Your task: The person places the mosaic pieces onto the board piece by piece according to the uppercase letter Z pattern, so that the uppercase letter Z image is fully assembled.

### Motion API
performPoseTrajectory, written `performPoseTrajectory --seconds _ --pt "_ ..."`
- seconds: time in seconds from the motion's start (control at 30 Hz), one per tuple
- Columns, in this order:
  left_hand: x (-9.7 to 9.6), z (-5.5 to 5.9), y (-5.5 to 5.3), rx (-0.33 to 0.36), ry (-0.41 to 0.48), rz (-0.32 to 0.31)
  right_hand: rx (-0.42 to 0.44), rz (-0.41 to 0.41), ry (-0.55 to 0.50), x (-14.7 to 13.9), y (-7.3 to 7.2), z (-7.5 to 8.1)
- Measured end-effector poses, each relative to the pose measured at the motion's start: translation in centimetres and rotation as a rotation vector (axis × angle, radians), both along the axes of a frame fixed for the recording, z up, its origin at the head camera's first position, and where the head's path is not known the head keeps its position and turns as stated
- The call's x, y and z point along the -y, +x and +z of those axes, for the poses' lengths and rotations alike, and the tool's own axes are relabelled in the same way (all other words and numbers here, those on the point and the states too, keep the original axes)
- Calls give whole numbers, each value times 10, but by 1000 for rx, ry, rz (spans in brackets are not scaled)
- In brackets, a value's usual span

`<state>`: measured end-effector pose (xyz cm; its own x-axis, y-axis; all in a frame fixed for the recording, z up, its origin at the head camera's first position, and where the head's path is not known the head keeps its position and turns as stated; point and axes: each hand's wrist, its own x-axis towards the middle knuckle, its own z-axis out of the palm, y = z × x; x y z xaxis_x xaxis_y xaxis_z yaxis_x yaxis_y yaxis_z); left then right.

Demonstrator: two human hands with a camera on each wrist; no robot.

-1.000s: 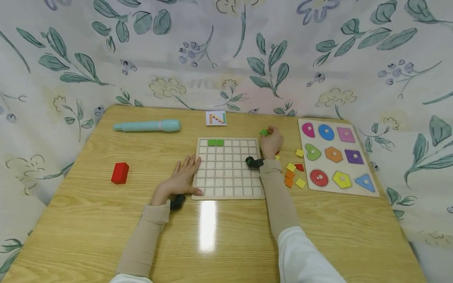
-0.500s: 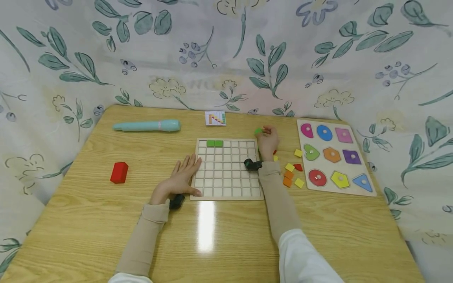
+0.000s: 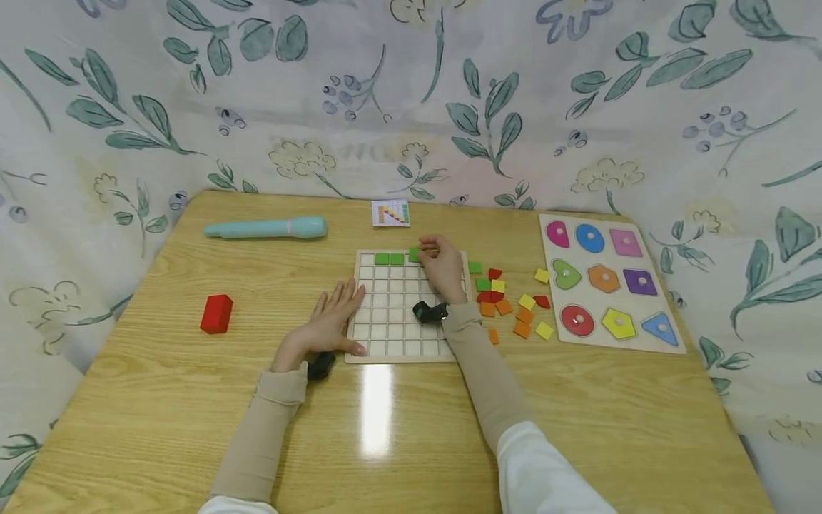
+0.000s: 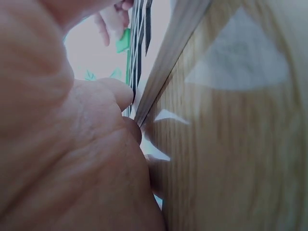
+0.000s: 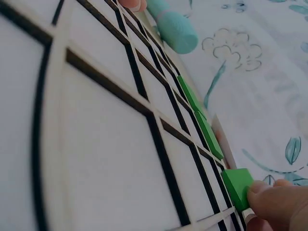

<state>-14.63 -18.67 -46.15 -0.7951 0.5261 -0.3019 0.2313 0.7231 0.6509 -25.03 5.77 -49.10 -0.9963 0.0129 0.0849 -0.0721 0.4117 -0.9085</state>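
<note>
A wooden grid board (image 3: 398, 325) lies mid-table. Two green square tiles (image 3: 389, 259) sit side by side in its top row. My right hand (image 3: 443, 270) pinches another green tile (image 5: 237, 187) between thumb and finger, over the top row just right of those two. In the right wrist view that tile is tilted at the frame. My left hand (image 3: 327, 325) rests with spread fingers against the board's left edge, thumb at the lower left corner. The left wrist view mostly shows its palm and the board's side. A small pattern card (image 3: 390, 213) stands behind the board.
Several loose green, red, yellow and orange pieces (image 3: 504, 307) lie right of the board. Beyond them is a shape puzzle board (image 3: 587, 296). A red block (image 3: 217, 314) and a turquoise pen-shaped object (image 3: 266, 228) are at the left.
My right hand has carried the green tile leftward from beside the loose pieces to the board's top row. Pieces that it covered now show. My left hand has stayed put.
</note>
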Motion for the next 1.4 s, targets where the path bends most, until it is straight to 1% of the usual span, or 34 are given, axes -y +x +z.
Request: performPoseTrajectory --seconds 0.17,0.37,0.43,0.5,0.6,0.67,0.73,0.83,0.9,1.03,1.13,1.2,1.3,1.4 --pt "0 2 -1 3 6 3 9 33 57 2 0 1" --pt "-2 2 -1 5 2 -1 15 26 65 4 0 -2" --pt "-2 1 -1 4 6 -3 24 23 18 2 1 -5" --pt "-3 -1 0 7 0 -4 26 7 -53 -4 2 -6" --pt "-4 -3 0 11 -11 -6 26 -33 -205 -18 8 -6" --pt "-3 -4 0 18 -25 -5 5 -80 -234 -32 13 -3" --pt "-3 -3 0 8 -27 -7 -15 -123 -219 -48 17 0" --pt "-1 -1 0 1 -22 0 -23 -138 -121 -73 21 5" --pt "1 0 -1 -6 -23 1 0 -102 -51 -86 23 9" --pt "1 0 -2 2 -26 -1 53 16 119 -101 23 15" --pt "1 0 -3 1 -19 2 48 63 205 -104 23 17" --pt "0 -1 -3 -1 -17 4 32 63 227 -103 22 17" --pt "0 -2 -3 -5 -24 5 23 30 211 -102 22 16" --pt "0 -3 -3 -6 -24 3 32 -29 157 -101 22 13"
